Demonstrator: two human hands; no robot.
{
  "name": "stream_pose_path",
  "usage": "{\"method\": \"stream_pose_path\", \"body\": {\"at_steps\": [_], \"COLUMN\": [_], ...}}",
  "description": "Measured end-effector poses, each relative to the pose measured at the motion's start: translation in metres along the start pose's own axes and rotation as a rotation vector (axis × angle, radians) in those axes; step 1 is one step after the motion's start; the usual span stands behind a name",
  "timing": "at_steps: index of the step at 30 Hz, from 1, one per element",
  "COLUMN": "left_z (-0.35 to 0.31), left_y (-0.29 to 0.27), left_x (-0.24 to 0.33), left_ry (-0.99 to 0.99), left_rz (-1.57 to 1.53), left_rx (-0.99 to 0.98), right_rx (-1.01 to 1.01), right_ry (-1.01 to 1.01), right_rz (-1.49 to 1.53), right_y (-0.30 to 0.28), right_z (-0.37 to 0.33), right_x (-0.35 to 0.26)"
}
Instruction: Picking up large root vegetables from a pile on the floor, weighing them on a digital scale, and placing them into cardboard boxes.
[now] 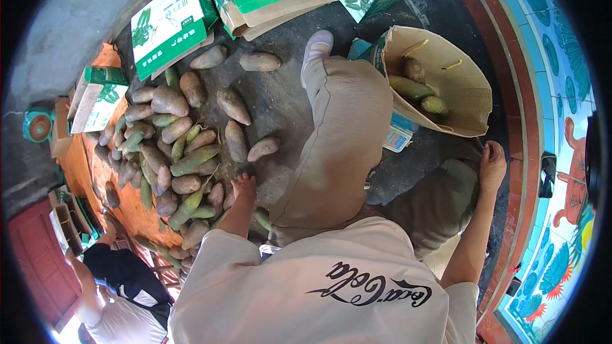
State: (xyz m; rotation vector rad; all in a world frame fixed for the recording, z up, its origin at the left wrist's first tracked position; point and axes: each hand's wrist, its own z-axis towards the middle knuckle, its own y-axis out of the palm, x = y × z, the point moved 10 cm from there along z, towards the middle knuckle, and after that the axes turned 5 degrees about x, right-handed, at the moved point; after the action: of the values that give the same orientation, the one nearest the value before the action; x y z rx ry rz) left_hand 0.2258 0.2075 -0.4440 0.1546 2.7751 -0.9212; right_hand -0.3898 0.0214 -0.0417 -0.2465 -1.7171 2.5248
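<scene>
My left hand (pixel 243 187) reaches out over the near right side of a heap of soil-covered radishes (pixel 186 184), green and brown, with its fingers spread and nothing in them. Several loose radishes (pixel 236 141) lie just beyond it. To the right, my right hand (pixel 493 167) is beside my bent knee, close to the carton; its fingers look curled, and I see nothing in them. The upright cardboard carton (pixel 468 99) has its top gaping, with a few radishes (pixel 411 88) inside. Partly hidden behind my leg is a blue scale (pixel 396 139) next to the carton.
Green and white cartons (pixel 167 28) stand along the far side. An orange sheet (pixel 86 165) lies under part of the heap. At the lower left another person (pixel 127 286) bends near a box (pixel 67 223). A painted blue tiled wall (pixel 561 172) borders the right.
</scene>
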Motion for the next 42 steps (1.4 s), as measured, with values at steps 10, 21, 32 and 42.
{"method": "stream_pose_path", "body": {"at_steps": [10,21,32,42], "left_z": [-0.017,0.008,0.037,0.054], "left_y": [-0.026,-0.064,-0.110,-0.113], "left_x": [0.000,-0.022,0.029,0.058], "left_ry": [0.064,-0.134,0.035,0.079], "left_rz": [0.002,-0.359,-0.451,-0.117], "left_rx": [-0.007,0.167,0.393,0.255], "right_rx": [0.011,0.031,0.032,-0.002], "right_ry": [0.001,-0.031,0.010,0.071], "right_rz": [0.026,0.001,0.007,-0.025], "right_y": [0.000,0.002,-0.001,0.000], "right_z": [0.000,-0.002,-0.003,-0.002], "right_x": [0.000,0.013,0.013,0.012]}}
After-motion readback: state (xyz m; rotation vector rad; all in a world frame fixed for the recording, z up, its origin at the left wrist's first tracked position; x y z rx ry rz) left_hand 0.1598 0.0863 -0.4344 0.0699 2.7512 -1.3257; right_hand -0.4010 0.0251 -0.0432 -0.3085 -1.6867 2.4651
